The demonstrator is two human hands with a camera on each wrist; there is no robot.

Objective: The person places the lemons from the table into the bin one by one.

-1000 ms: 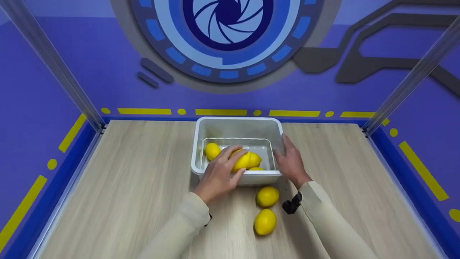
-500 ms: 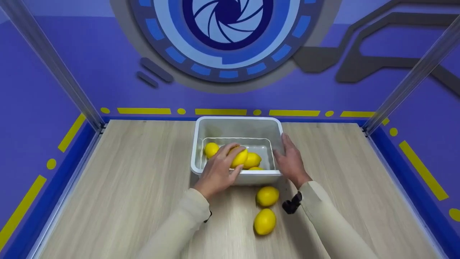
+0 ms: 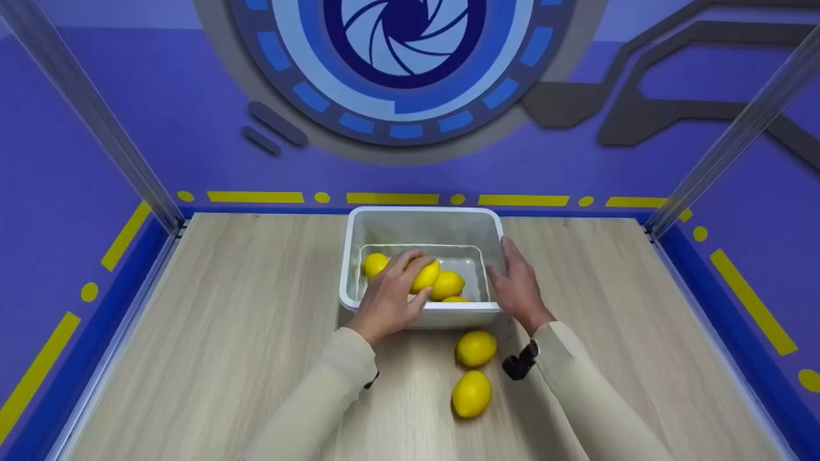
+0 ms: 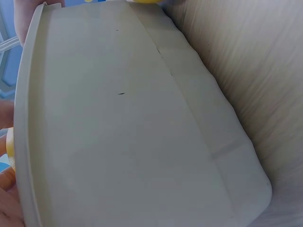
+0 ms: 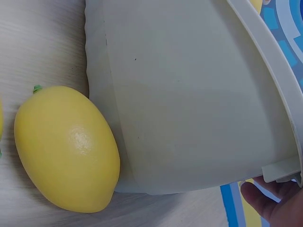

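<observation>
My left hand (image 3: 391,298) reaches over the front rim of a white plastic bin (image 3: 397,314), its fingers curled round a lemon (image 3: 426,276). Beside the held fruit lie another lemon (image 3: 448,285) and a partly hidden lemon (image 3: 456,299) near the front wall. A further lemon (image 3: 375,264) sits in the bin's left part. My right hand (image 3: 520,285) grips the bin's right side at the rim; the right wrist view shows its fingers (image 5: 258,196) by the rim. From the left wrist, the bin's front wall (image 4: 118,118) hides most of the held lemon (image 4: 10,149).
Two more lemons lie on the wooden table (image 3: 256,333) in front of the bin: a nearer lemon (image 3: 471,394) and a farther lemon (image 3: 476,349) close to the bin's front wall. A blue-purple back wall (image 3: 410,179) stands just behind the bin, with side panels left and right.
My left hand has moved slightly left and back inside the bin with its lemon, showing more of the lemon beside it. The right hand keeps its place at the rim.
</observation>
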